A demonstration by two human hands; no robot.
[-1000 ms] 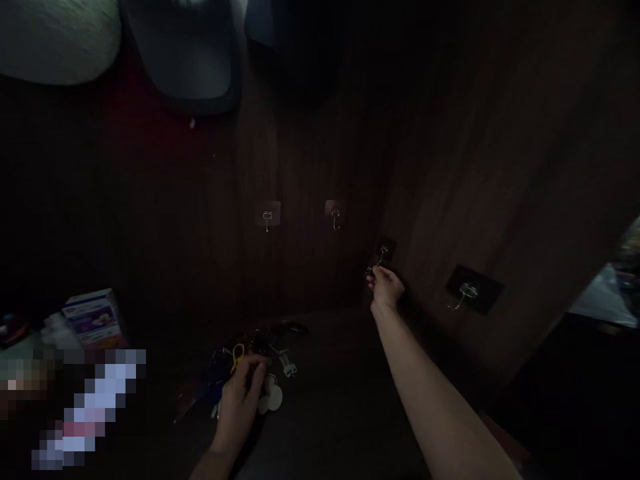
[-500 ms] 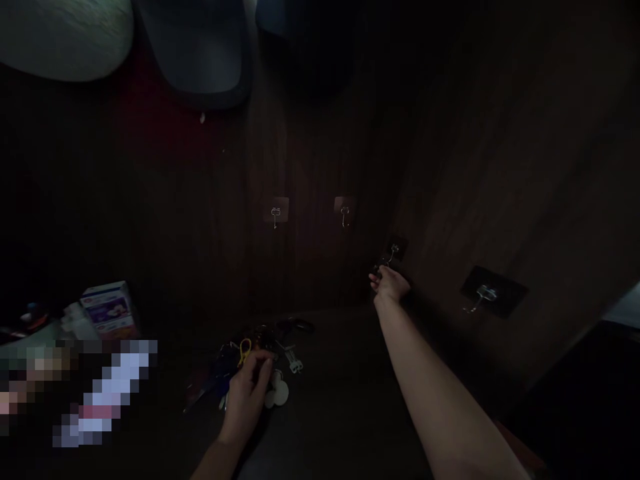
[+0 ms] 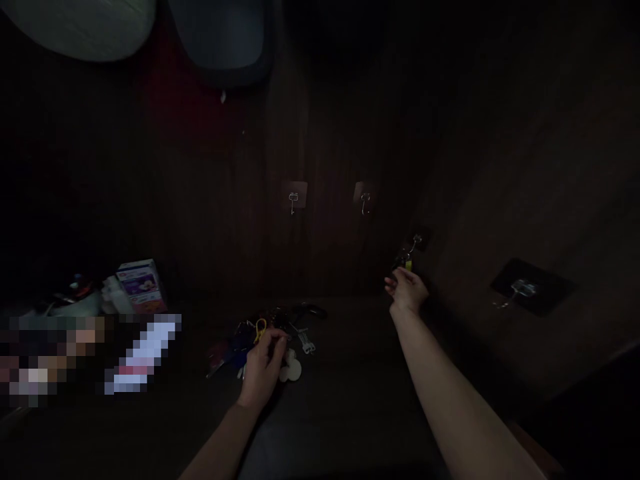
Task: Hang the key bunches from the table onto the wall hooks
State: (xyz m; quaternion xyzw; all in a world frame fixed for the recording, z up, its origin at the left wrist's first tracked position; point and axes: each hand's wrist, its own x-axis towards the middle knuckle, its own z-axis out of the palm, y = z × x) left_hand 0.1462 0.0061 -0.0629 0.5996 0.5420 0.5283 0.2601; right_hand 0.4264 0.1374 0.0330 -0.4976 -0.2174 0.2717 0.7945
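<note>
right hand (image 3: pixel 407 291): fingers narrowed at dark keychain (image 3: pixel 399 260), grip unclear | keychain: just below corner wall hook (image 3: pixel 417 240) | left hand (image 3: pixel 264 363): narrow pinch at keychain pile (image 3: pixel 273 316), holding unclear | risk: may drop if caught only on hook's tip

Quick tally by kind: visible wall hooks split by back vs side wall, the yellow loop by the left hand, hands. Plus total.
Back-wall hooks: 2
Side-wall hooks: 2
Yellow loop: 1
Hands: 2
Total: 7
</note>
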